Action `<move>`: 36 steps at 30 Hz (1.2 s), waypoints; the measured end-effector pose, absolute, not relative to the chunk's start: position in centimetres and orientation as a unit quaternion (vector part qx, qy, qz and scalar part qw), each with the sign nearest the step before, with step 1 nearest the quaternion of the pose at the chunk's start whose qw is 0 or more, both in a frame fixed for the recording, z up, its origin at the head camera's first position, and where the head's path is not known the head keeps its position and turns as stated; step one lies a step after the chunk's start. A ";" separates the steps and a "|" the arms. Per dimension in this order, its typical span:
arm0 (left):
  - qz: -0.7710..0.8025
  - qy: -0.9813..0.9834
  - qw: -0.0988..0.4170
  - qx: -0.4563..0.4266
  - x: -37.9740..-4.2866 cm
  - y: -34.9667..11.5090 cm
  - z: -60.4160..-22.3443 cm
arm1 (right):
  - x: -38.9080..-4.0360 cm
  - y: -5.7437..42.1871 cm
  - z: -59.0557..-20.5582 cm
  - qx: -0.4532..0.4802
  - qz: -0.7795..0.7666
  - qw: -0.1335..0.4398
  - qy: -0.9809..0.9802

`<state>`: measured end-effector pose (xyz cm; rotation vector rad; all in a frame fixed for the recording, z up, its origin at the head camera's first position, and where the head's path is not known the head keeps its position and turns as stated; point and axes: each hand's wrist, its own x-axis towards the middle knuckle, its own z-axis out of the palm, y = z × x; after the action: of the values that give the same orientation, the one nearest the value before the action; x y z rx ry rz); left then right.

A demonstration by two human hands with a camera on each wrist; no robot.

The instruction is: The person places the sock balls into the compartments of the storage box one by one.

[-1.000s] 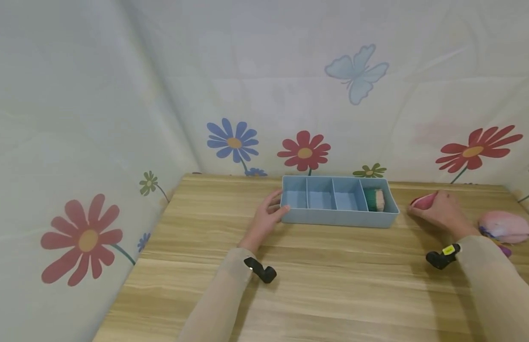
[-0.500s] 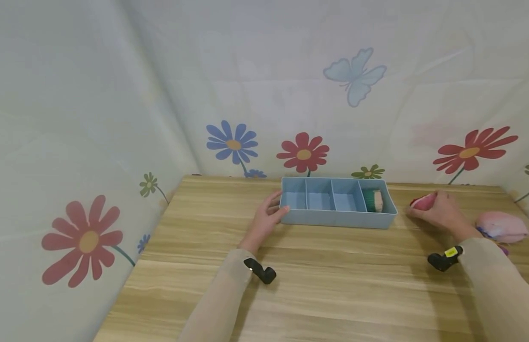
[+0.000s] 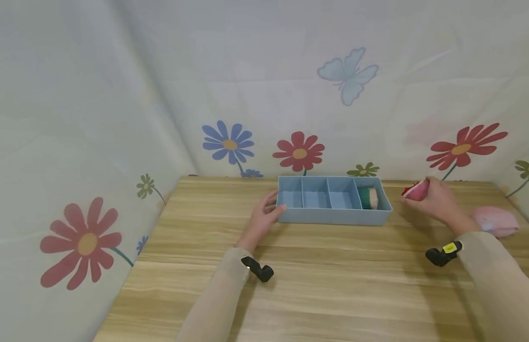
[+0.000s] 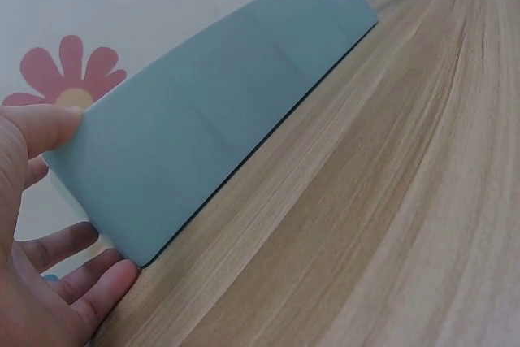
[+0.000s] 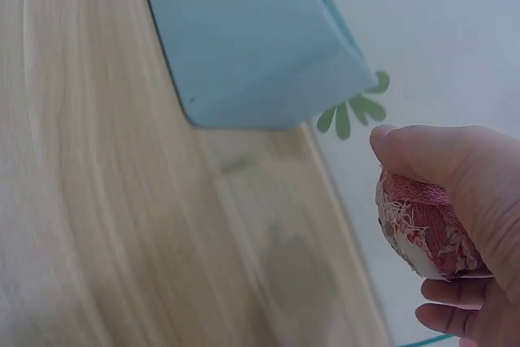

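Observation:
A pale blue box point(image 3: 333, 216) with several compartments stands at the back of the wooden table. My left hand point(image 3: 260, 220) is at its left end, thumb at the front top corner and fairly straight fingertips against the end wall, as the left wrist view shows. To the right of the box, above the table, my right hand point(image 3: 437, 202) grips a rolled pink and red sock point(image 3: 417, 191) between thumb and fingers. Loose threads and a white patch show on this sock point(image 5: 426, 229) in the right wrist view. A green, beige-ended rolled sock point(image 3: 369, 197) sits in the rightmost compartment.
A pale pink soft bundle point(image 3: 497, 221) lies on the table point(image 3: 333, 280) at the right, partly behind my right forearm. A white flowered curtain point(image 3: 247, 85) hangs right behind the table's back edge.
My right hand has raised the pink and red sock and brought it slightly toward the back. My left hand stays at the box end. The head view has shifted a little.

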<state>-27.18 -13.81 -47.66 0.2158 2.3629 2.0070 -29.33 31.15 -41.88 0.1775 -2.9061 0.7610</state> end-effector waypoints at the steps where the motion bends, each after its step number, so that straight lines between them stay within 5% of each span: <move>1: 0.646 0.760 0.019 0.068 -27.2 -13.8 -47.6 | -29.3 30.9 -41.7 0.059 0.253 0.068 -0.963; 13: 0.653 0.752 0.050 0.077 -26.0 -13.8 -45.2 | -29.0 29.0 -39.7 0.065 0.254 0.054 -0.964; 36: 0.649 0.758 0.019 0.066 -26.9 -13.6 -47.2 | -28.9 25.6 -37.7 0.109 0.268 0.055 -0.956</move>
<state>-26.86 -13.65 -47.25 0.2035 2.3511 2.0149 -28.93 25.64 -37.70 0.3315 -2.9014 0.8153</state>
